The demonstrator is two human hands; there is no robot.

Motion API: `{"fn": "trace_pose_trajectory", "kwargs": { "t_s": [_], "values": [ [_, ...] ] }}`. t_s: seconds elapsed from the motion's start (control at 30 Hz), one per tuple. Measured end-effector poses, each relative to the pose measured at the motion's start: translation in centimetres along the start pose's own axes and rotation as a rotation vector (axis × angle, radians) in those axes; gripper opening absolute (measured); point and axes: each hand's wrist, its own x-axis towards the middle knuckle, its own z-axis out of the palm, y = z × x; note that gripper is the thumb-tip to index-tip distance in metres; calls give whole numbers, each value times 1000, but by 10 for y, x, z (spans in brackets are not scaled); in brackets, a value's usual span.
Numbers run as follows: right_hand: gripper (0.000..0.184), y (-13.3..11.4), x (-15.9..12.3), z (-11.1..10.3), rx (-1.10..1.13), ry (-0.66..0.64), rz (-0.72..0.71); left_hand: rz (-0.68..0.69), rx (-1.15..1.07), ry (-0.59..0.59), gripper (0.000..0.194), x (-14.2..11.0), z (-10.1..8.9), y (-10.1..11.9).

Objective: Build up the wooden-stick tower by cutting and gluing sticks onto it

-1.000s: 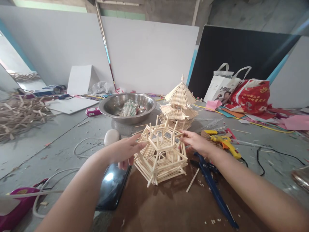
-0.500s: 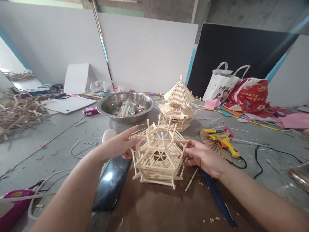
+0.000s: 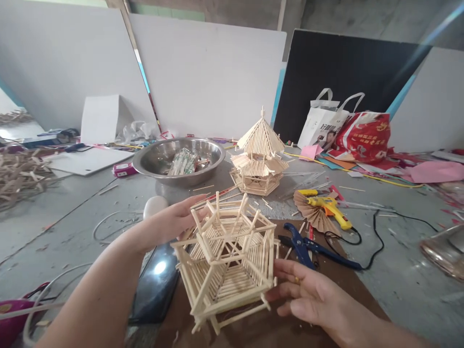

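Observation:
A hexagonal frame of pale wooden sticks (image 3: pixel 232 263), with slatted inner sides and short upright posts, is tipped towards me over a brown board (image 3: pixel 290 333). My left hand (image 3: pixel 183 217) grips its far left side, the fingertips partly hidden behind the sticks. At the lower right corner, my right hand (image 3: pixel 308 295) holds the frame with its fingertips, fingers spread and a ring on one of them. Blue-handled cutting pliers (image 3: pixel 308 249) lie just beyond that hand. A dark phone (image 3: pixel 155 282) lies below my left wrist, beside the board.
Behind the frame stands a stick pagoda (image 3: pixel 260 154), with a steel basin (image 3: pixel 145 166) to its left. A yellow glue gun (image 3: pixel 333 212) rests on a brown paper fan (image 3: pixel 310 212). Red and white bags (image 3: pixel 362 137), coloured paper, cables and scrap sticks (image 3: pixel 21 179) lie around.
The stick frame has come nearer and tilted towards me, turning slightly. My right hand has shifted down to its lower corner, uncovering the pliers. My left hand stays at the far left side.

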Motion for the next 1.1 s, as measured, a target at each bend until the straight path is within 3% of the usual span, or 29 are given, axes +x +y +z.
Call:
{"fn": "trace_pose_trajectory", "kwargs": {
  "t_s": [0.13,0.27,0.37,0.47,0.6,0.7,0.87,0.97,1.1],
  "values": [
    [45,-7,-3,-7,-193,-18,80,77,-144,-39,54,4,4,2],
    [31,-35,8,-28,-584,37,116,99,-158,-24,52,6,6,3],
    [28,-60,40,-53,-933,278,-40,103,-54,27,57,5,3,2],
    [19,-75,86,-76,-1463,521,-105,112,141,174,61,2,-2,1],
    [16,-75,139,-93,-1598,580,-35,148,316,300,55,-3,-7,1],
    [18,-70,159,-96,-1643,576,-6,171,347,324,51,-7,-7,4],
    [18,-71,155,-104,-1691,614,-10,198,334,451,43,-16,-2,15],
    [20,-74,132,-117,-1699,664,-44,204,258,642,32,-30,0,27],
    [23,-74,92,-138,-1691,707,-63,338,140,928,18,-61,0,34]
  ]
}}
